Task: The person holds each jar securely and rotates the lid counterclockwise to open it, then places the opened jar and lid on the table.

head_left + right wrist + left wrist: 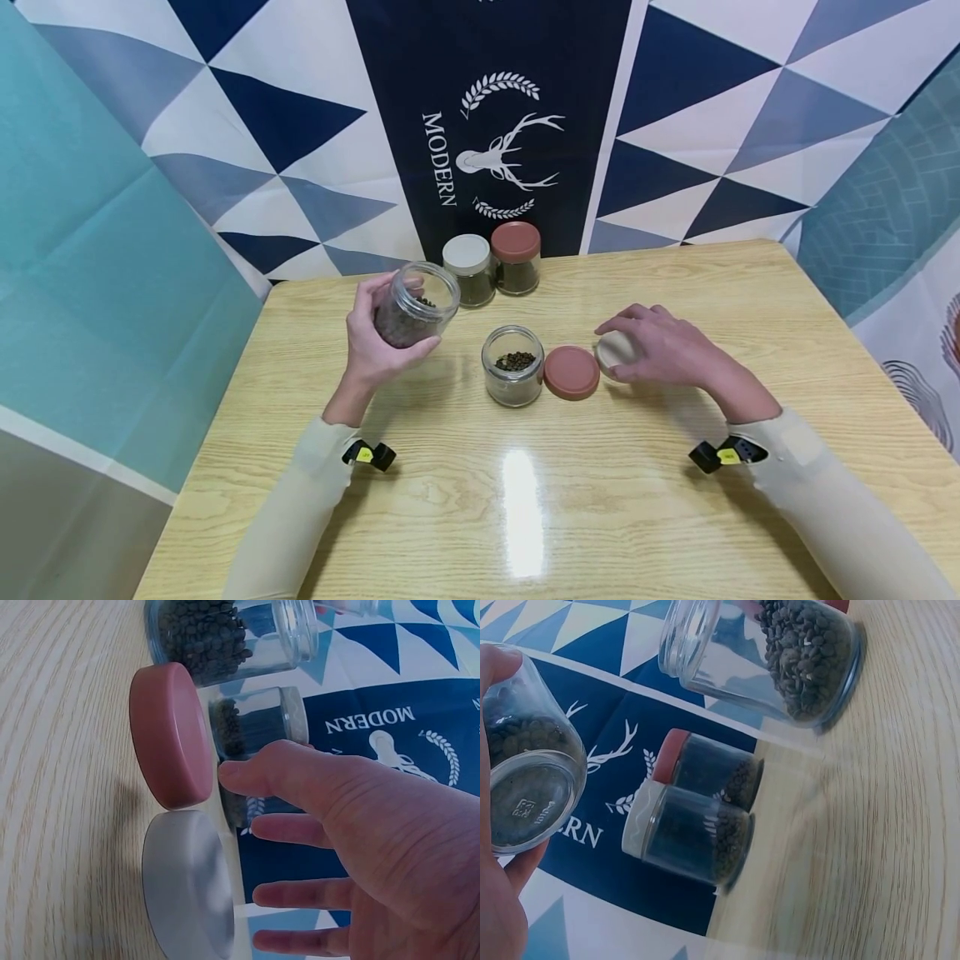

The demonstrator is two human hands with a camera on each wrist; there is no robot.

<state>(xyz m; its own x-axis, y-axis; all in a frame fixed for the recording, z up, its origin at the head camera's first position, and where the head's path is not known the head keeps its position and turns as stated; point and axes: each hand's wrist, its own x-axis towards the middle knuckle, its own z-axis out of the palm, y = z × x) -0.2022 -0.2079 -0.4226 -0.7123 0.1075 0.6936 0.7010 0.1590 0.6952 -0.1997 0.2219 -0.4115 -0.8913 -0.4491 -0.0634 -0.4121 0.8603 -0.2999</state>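
My left hand (375, 333) grips an uncapped glass jar (408, 321) partly filled with dark beans. The jar is raised off the table and tilted, its mouth toward the upper right; its base (532, 799) faces the left wrist camera. A second uncapped glass jar (513, 387), with dark beans inside, stands upright on the table between the hands. Beside it lies a red lid (572, 372), then a white lid (617, 353). Over the white lid hovers my right hand (663, 346), partly covering it; in the right wrist view its fingers are extended and hold nothing.
Two capped jars stand at the table's back edge, one with a white lid (467, 254), the other with a red lid (516, 242). Behind them hangs a patterned cloth (300, 125) with a deer print. The wooden table (450, 517) extends toward the front.
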